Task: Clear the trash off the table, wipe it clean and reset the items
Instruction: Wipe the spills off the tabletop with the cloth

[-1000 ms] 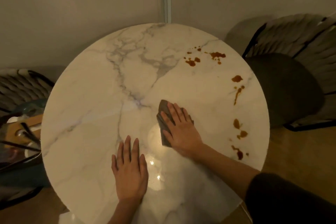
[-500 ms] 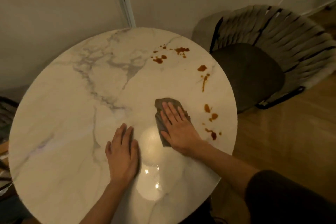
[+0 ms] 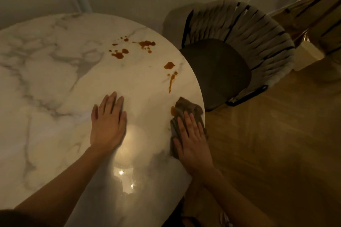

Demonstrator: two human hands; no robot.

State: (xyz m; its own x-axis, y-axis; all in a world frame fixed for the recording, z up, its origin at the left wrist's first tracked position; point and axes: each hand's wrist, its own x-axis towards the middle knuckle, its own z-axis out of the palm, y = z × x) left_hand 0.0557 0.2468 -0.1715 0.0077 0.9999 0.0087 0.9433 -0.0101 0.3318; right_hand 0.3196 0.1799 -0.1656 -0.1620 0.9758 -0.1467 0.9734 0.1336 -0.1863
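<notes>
The round white marble-patterned bench carried grey veining and a bright lamp reflection near its close edge. The left hand lay flat, palm down, on the bench near the reflection, its fingers straight and close together, holding nothing. The right hand pressed flat on a crumpled grey-brown cloth at the bench's right rim, fingers extended and slightly spread across the fabric, pinning it rather than gripping it. The cloth was bunched and creased, projecting beyond the fingertips; whether it overhung the rim could not be told. An orange-brown spot touched the cloth's left edge. Further out, a streaked orange-brown drip ran toward the rim below a larger blot. Beyond these, a cluster of orange-brown splatters sat near the far right portion of the bench, wet-looking and unwiped. Beside the bench stood a dark-seated chair with a woven pale backrest on a wooden floor.
</notes>
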